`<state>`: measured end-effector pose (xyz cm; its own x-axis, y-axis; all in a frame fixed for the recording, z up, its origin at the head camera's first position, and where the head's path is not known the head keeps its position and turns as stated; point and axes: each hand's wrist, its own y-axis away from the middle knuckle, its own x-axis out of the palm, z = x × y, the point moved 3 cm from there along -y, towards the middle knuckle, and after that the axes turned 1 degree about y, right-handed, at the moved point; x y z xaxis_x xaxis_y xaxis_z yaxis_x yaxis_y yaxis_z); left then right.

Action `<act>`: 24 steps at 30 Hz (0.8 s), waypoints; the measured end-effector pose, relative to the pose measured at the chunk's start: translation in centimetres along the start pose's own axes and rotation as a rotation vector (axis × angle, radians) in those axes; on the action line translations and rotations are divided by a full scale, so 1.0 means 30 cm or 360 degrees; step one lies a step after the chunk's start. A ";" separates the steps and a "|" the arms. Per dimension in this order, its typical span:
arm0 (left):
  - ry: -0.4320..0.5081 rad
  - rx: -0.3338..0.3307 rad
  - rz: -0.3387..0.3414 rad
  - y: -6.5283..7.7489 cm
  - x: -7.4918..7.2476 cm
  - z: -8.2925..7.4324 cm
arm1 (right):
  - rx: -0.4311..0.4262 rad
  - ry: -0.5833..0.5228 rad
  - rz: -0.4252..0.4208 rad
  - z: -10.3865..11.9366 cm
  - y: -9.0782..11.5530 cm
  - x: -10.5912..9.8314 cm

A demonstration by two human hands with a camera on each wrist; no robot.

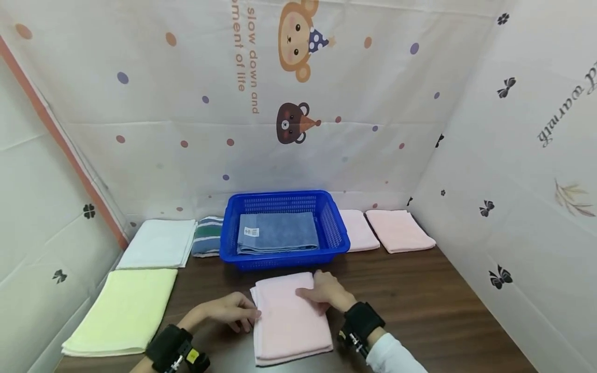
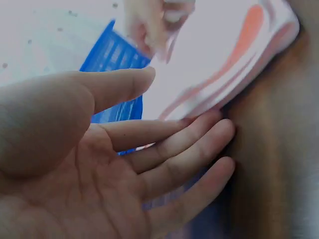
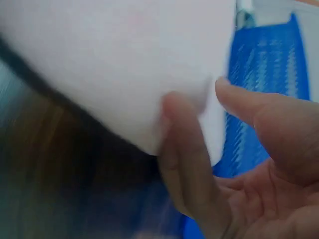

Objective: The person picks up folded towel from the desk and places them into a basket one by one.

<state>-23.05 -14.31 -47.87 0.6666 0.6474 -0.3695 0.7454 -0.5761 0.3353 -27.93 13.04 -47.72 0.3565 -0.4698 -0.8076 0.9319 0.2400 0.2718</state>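
Note:
A folded pale pink towel (image 1: 291, 321) lies on the table in front of the basket, in the middle of the head view. On its left edge rests my left hand (image 1: 235, 311). The left wrist view shows that hand's fingers (image 2: 184, 159) loosely straight, with fingertips against the towel's edge and the thumb held apart. My right hand (image 1: 326, 291) holds the far right corner of the towel, its thumb lying over the top. In the right wrist view the fingers (image 3: 187, 144) curl at the towel's edge, facing the thumb.
Behind the pink towel stands a blue basket (image 1: 284, 263) with a folded blue towel (image 1: 280, 230) inside. To its left are a striped towel (image 1: 207, 237), a white towel (image 1: 156, 243) and a yellow towel (image 1: 123, 311). Two more pink towels (image 1: 400, 230) lie on its right, by the cloth walls.

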 end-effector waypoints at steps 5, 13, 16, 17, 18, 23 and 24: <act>-0.0110 -0.0013 -0.0305 0.028 0.032 0.011 | -0.0034 -0.0065 0.0122 -0.001 0.034 -0.023; -0.0462 -0.0079 -0.0651 -0.012 0.033 -0.005 | -0.0420 -0.0011 -0.0162 0.002 -0.007 -0.036; -0.0527 -0.0192 -0.0748 -0.038 0.031 -0.008 | -0.0432 -0.0001 -0.0170 0.007 -0.021 -0.017; -0.0545 -0.0216 -0.0767 -0.045 0.028 -0.008 | -0.0421 0.0003 -0.0176 0.007 -0.023 -0.012; -0.0561 -0.0229 -0.0781 -0.052 0.026 -0.008 | -0.0397 -0.0012 -0.0176 0.007 -0.022 -0.009; -0.0615 -0.0163 -0.0756 -0.075 0.013 -0.008 | -0.0143 -0.0101 -0.0043 -0.003 0.020 -0.009; -0.0617 -0.0126 -0.0734 -0.078 0.010 -0.007 | -0.0093 -0.0107 0.0007 -0.005 0.032 -0.011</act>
<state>-24.59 -12.68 -48.58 0.2389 0.5839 -0.7759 0.9651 -0.2309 0.1234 -27.16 13.55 -47.27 0.3662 -0.5241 -0.7689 0.9256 0.2903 0.2429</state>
